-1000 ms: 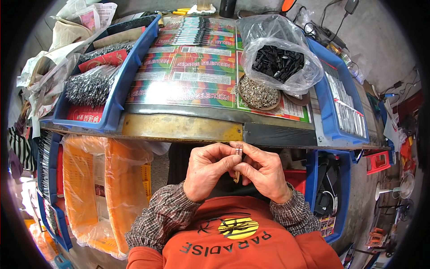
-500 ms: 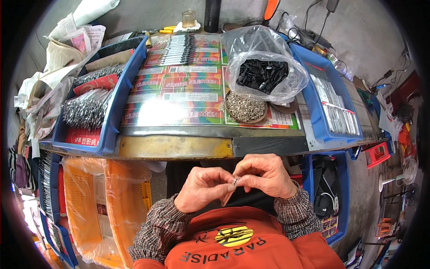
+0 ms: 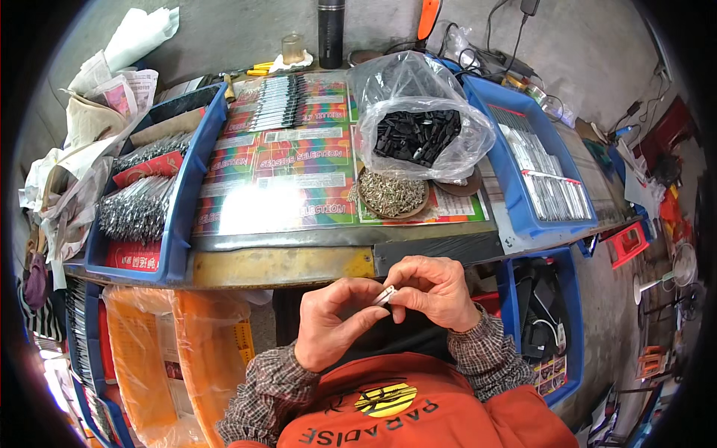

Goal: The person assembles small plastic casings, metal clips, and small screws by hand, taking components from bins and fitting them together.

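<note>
While the left hand (image 3: 328, 325) and right hand (image 3: 437, 293) pinch a small, pale, metallic-looking piece (image 3: 385, 296) between them, in front of the table (image 3: 287, 265), we judge work on it to be under way, not finished. We see a row of slim pieces (image 3: 278, 103) laid out towards the back; the black parts (image 3: 418, 138) in the plastic bag (image 3: 469, 145) and the heaped tiny metal parts (image 3: 392, 196) look plentiful, apparently unused.

shiny metal piece (image 3: 385, 296); glossy plastic bag (image 3: 399, 78); cloth sleeves (image 3: 489, 357)
</note>
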Action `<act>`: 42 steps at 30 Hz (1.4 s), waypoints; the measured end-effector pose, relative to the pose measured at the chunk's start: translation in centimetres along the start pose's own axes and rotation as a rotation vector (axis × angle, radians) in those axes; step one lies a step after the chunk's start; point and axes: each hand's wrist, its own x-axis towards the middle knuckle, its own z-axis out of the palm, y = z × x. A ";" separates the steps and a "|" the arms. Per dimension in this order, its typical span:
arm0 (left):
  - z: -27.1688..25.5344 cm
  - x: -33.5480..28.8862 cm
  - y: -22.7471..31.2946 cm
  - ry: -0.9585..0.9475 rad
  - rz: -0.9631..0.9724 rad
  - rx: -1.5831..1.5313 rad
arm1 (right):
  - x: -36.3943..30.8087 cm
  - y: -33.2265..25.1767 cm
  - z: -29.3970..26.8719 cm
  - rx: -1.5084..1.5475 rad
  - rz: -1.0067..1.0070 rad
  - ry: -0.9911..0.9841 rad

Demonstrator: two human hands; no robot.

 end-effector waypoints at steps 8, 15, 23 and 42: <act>1.2 0.8 -0.4 0.127 0.209 0.479 | 0.2 1.5 -0.1 0.076 -0.019 0.154; 0.6 1.2 -0.2 0.151 0.214 0.575 | 2.1 -1.5 -2.5 -0.336 0.037 -0.023; -0.3 1.0 -0.4 0.168 0.232 0.634 | 9.0 -3.1 -10.2 -1.492 -0.411 0.290; -1.2 0.8 -0.7 0.185 0.154 0.632 | 12.4 -2.2 -13.1 -1.644 -0.369 0.152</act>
